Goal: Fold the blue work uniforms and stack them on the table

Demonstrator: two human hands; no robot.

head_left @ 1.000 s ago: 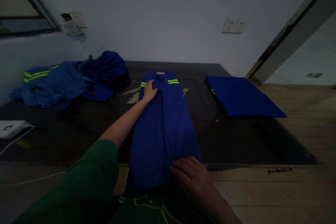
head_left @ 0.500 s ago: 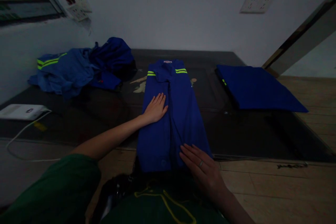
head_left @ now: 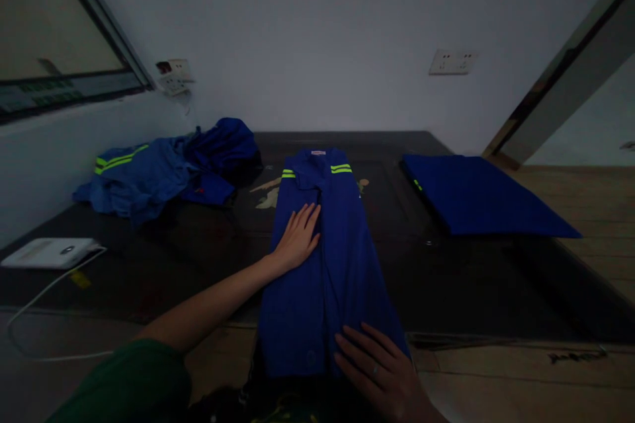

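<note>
**Both palms flat on the folded garment**

The room is dim, so I cannot read the small label at the collar or make out the pale pattern on the mat (head_left: 198,258) beside the garment (head_left: 337,258). My right forearm runs out of the bottom edge, and my left upper arm is covered by a green sleeve (head_left: 124,386) cut off at the corner. The garment's near hem hangs over the mat's front edge and fades into shadow by my lap.

No containers are in view. A loose heap (head_left: 169,165) of blue workwear lies at the far left of the mat, a folded stack (head_left: 476,195) at the far right, and a white device (head_left: 47,252) with a cable near the left edge.

My left hand (head_left: 297,238) lies flat on the garment's left half near its middle, fingers straight and together, gripping nothing. My right hand (head_left: 380,370) rests palm-down on the near right corner, fingers spread and relaxed, a ring showing. The garment lies lengthwise at the mat's centre, between heap and stack, collar away from me.
</note>
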